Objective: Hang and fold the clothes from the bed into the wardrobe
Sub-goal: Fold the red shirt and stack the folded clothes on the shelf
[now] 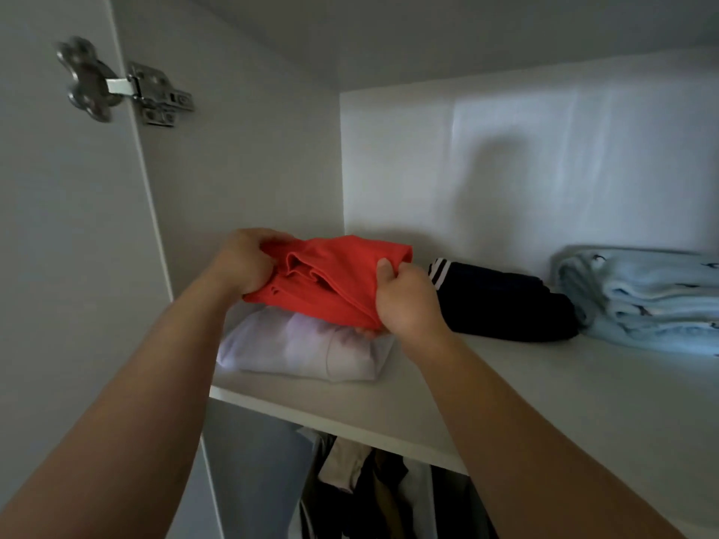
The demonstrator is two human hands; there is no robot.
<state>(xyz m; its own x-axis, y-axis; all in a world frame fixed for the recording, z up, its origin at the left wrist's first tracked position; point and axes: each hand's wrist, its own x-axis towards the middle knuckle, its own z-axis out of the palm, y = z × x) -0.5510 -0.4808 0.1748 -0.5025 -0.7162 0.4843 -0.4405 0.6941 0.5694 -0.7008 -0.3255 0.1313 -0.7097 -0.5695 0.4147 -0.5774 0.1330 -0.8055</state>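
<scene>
A folded red garment rests on top of a folded white garment at the left end of the upper wardrobe shelf. My left hand grips the red garment's left edge. My right hand grips its right front corner, thumb on top and fingers underneath. Both arms reach up from below into the shelf space.
A folded dark garment with white stripes lies right of the stack, and a folded light blue blanket sits at the far right. The open door with its metal hinge is on the left. Hanging clothes show below the shelf.
</scene>
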